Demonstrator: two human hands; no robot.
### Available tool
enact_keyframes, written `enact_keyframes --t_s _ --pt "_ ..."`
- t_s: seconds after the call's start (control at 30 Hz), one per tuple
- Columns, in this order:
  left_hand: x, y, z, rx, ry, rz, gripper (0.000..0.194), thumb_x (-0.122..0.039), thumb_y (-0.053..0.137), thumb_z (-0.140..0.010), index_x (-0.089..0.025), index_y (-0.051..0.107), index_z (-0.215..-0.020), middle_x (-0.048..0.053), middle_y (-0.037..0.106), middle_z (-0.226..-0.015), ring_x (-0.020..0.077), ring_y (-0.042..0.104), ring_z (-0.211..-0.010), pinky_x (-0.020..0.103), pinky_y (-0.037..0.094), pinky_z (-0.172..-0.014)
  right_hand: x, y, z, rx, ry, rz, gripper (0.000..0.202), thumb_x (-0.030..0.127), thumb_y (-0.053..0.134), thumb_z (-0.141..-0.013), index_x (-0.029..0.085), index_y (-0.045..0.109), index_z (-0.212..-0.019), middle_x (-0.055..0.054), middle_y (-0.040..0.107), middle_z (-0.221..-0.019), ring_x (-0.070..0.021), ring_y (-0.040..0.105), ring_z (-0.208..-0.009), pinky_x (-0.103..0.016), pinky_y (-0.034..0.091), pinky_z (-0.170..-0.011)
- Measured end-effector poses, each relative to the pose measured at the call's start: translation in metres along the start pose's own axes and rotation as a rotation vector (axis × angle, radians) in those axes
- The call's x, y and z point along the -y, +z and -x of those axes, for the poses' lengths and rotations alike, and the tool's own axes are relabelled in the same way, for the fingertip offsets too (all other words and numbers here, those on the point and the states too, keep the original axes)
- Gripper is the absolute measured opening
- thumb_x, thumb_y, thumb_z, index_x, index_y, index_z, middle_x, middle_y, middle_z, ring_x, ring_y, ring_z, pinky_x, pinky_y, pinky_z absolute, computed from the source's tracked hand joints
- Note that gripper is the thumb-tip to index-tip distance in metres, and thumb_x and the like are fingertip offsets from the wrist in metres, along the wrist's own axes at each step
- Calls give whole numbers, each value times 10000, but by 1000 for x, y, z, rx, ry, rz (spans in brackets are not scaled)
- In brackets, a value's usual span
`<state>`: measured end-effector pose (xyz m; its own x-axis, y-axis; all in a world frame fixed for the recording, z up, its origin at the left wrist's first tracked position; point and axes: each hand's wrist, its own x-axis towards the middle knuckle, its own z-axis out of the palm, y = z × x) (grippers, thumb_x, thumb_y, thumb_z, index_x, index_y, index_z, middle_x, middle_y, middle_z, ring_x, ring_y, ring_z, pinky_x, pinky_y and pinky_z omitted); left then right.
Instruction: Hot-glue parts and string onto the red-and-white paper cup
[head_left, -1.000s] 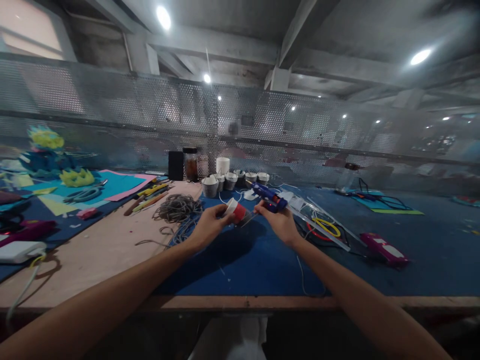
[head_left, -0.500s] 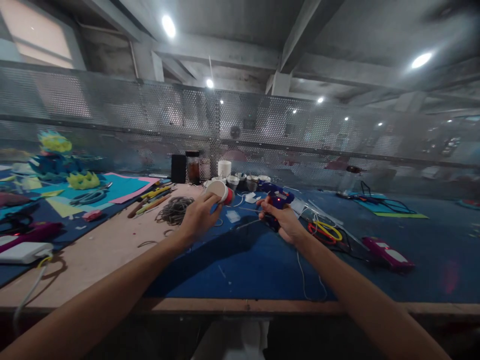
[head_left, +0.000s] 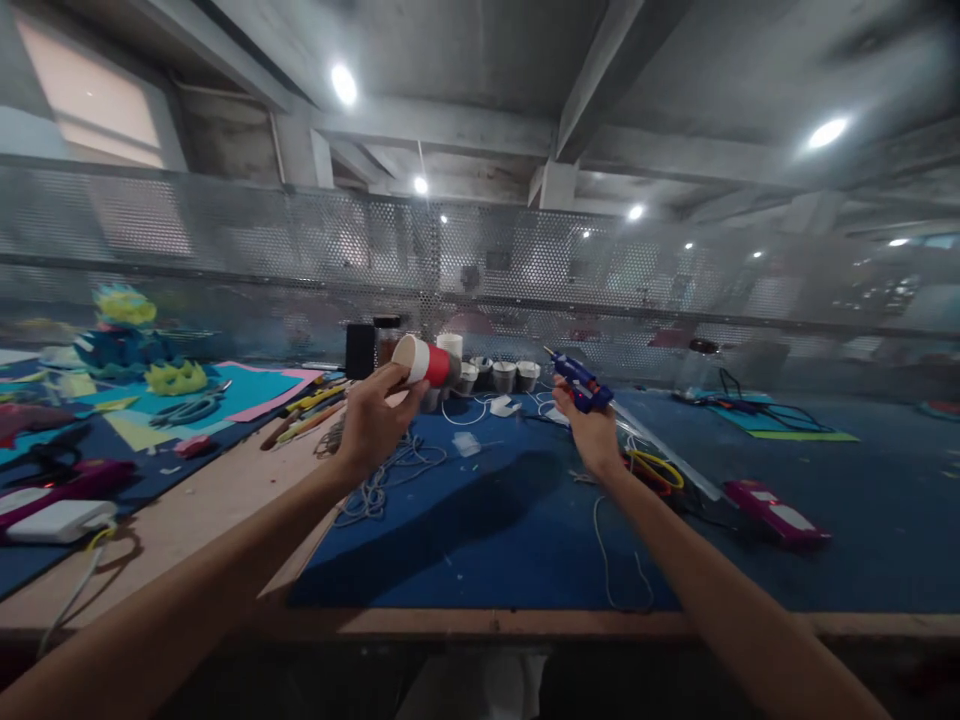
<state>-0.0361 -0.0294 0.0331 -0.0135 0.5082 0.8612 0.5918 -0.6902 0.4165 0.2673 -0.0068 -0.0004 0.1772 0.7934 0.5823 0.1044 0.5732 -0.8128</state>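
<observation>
My left hand (head_left: 375, 415) is closed on a paper cup (head_left: 436, 366) tipped on its side, white at the end near my fingers, red round the middle and grey at the far end. In my right hand (head_left: 589, 430) is a blue glue gun (head_left: 580, 382), its nozzle pointing up and to the left, away from the cup. Loose grey cord (head_left: 382, 490) lies in tangled loops on the blue mat (head_left: 450, 560) below my left hand. Several grey and white cups (head_left: 504, 377) stand in a row behind, between my two hands.
Coloured paper (head_left: 262, 385), scissors (head_left: 191, 405) and a yellow paper crown (head_left: 176, 377) lie at the left. Pink power strips, one of them (head_left: 776, 512) at right, flank the work area. A perforated metal screen (head_left: 510, 265) borders the back. Yellow cable (head_left: 660, 468) coils beside my right forearm.
The cup has turned, so its red side now shows, and moved slightly left. The glue gun has moved right and tilted upward. Cord has shifted from the wooden board onto the blue mat.
</observation>
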Motion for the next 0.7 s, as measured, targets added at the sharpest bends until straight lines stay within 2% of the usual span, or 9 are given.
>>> enact_keyframes --t_s 0.03,0.1,0.27,0.47,0.6,0.7 --pt "-7 3 3 17 -88 128 172 -343 627 -886 -177 656 -849 26 649 -832 186 613 -772 259 482 -718 0 2 2 -45 1 -31 361 547 764 -761 241 709 -946 -68 747 -1093 -276 687 -1060 -412 577 -878" --pt "-20 10 8 44 -226 290 199 -365 655 -867 -168 678 -861 12 650 -790 179 605 -735 252 471 -671 2 10 8 -56 36 -138 358 548 764 -766 237 723 -939 -66 753 -1066 -257 702 -1015 -401 584 -861" --pt "-38 29 18 75 -352 551 242 -364 704 -830 -148 714 -940 32 698 -862 188 625 -796 277 487 -739 6 35 29 76 269 -401 398 574 771 -762 233 686 -949 -68 762 -1065 -183 712 -747 -342 592 -700" --pt "-48 47 21 39 -320 482 192 -339 670 -850 -154 701 -895 13 661 -801 169 589 -758 262 462 -688 11 44 43 211 483 -592 424 570 802 -739 230 629 -923 -62 766 -1055 -176 706 -696 -338 592 -701" --pt "-41 53 21 36 -297 414 195 -355 662 -843 -170 642 -784 -10 586 -712 152 537 -680 249 419 -616 17 42 47 322 511 -627 391 575 764 -789 251 573 -896 -46 767 -1023 -154 677 -628 -312 577 -642" --pt "-33 55 23 55 -308 412 192 -349 656 -844 -158 662 -826 -5 612 -736 154 549 -688 245 422 -628 20 41 47 369 492 -617 412 601 745 -794 245 561 -890 -47 763 -949 -133 627 -562 -285 542 -576"
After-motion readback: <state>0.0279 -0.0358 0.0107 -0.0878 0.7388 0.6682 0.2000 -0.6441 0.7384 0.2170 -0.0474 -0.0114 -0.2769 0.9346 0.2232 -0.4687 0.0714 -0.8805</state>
